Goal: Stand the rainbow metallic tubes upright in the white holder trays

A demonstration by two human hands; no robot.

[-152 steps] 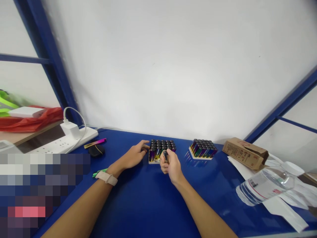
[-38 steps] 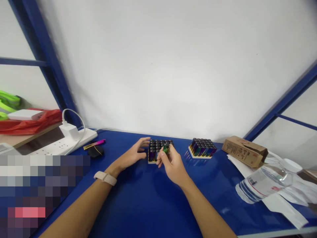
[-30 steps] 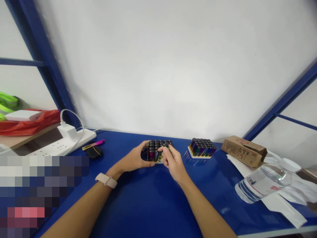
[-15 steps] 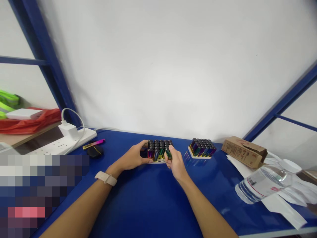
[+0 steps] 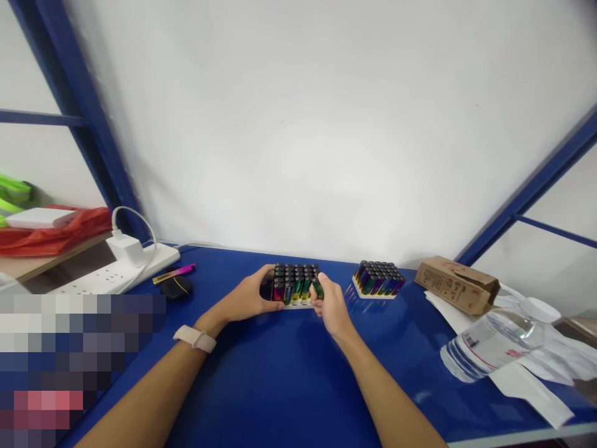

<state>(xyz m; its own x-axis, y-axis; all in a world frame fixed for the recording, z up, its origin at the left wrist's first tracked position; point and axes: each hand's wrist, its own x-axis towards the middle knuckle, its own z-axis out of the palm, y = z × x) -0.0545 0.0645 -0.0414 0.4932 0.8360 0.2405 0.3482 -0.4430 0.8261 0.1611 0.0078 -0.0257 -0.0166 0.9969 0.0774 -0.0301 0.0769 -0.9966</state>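
Observation:
In the head view, a white tray (image 5: 296, 305) holds several rows of what look like lighters (image 5: 298, 285), upright, with black tops and shiny coloured bodies. My left hand (image 5: 249, 294) grips the tray's left end, thumb at the front corner and fingers behind. At the front right corner, my right hand (image 5: 330, 303) is closed on one green lighter (image 5: 318, 287), which leans a little; its lower end is hidden by my fingers. A second white tray (image 5: 380, 295) of similar lighters (image 5: 379, 278) stands to the right, apart from both hands.
Left on the blue table (image 5: 275, 379) lie a pink-and-gold slim item (image 5: 175, 274), a black pouch-like object (image 5: 176, 287) and a white power strip (image 5: 100, 274). To the right are a cardboard box (image 5: 454, 285), a water bottle (image 5: 494, 342) lying tilted and white paper (image 5: 536, 386).
The tray and both hands appear slightly further left in view, partly from a small camera shift. Both holds stay the same.

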